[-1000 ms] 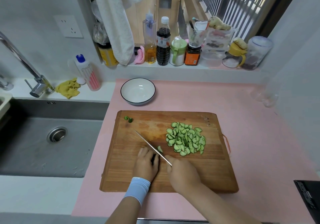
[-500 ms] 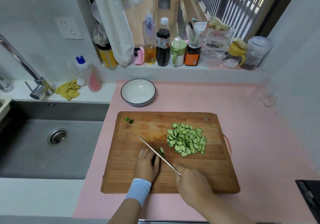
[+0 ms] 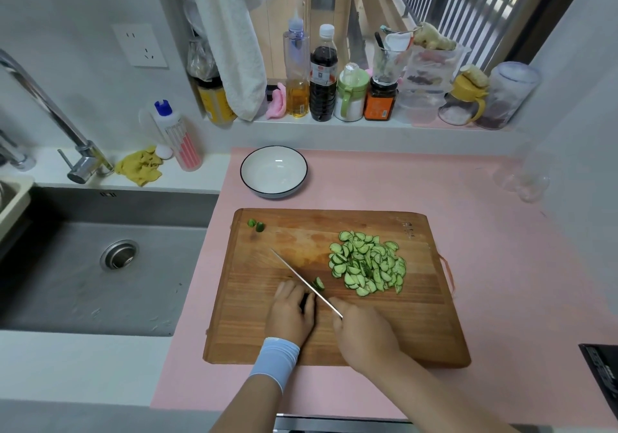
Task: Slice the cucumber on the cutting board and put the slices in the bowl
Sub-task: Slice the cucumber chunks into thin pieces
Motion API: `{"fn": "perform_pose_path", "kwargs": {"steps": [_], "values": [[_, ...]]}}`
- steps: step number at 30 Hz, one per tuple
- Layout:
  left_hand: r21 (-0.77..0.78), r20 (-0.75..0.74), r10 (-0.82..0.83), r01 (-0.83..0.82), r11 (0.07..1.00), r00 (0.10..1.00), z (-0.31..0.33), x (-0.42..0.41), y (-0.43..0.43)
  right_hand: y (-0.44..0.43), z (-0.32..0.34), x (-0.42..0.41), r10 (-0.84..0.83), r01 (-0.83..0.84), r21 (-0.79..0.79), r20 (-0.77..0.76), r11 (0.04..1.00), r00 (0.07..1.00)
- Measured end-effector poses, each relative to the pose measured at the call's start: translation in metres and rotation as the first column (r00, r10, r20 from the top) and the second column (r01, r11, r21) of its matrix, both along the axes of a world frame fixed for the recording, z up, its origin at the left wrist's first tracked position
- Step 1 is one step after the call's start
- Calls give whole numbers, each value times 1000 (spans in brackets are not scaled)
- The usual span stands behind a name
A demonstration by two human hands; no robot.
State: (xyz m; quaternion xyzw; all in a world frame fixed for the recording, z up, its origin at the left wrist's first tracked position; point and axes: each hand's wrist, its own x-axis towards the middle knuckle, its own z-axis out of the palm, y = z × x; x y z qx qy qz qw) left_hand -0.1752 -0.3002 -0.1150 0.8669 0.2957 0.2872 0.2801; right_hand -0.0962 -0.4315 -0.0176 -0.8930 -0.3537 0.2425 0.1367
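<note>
Slicing nearly complete: left hand (image 3: 290, 316) curls over the cucumber stub (image 3: 305, 300) on the cutting board (image 3: 418, 332), right hand (image 3: 365, 336) grips the knife (image 3: 301, 278); next, finish cutting and transfer slices (image 3: 368, 267) to the bowl (image 3: 273, 178).

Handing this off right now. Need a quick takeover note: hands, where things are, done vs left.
Left hand holds the short cucumber stub on the cutting board.
Right hand grips the knife, with the blade running diagonally just right of the stub.
Slices sit in a pile on the board's right half, and one fresh slice lies by the blade. Two end bits are at the board's far left corner.
Bowl stands behind the board, empty.
Done: most of the cucumber is sliced.
Left: finish the stub, then move all the slices into the bowl.
</note>
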Motion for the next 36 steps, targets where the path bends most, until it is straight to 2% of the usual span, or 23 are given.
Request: {"fn": "perform_pose_path", "kwargs": {"steps": [13, 24, 36], "values": [[10, 13, -10, 10, 1000, 1000, 4, 1, 1, -43, -2, -4, 4, -5, 49, 12, 999, 1000], [6, 7, -5, 5, 1000, 1000, 4, 0, 0, -8, -2, 4, 25, -25, 15, -37, 1000, 999], [12, 30, -23, 22, 1000, 999, 4, -1, -1, -11, -6, -8, 5, -7, 35, 46, 999, 999]]}}
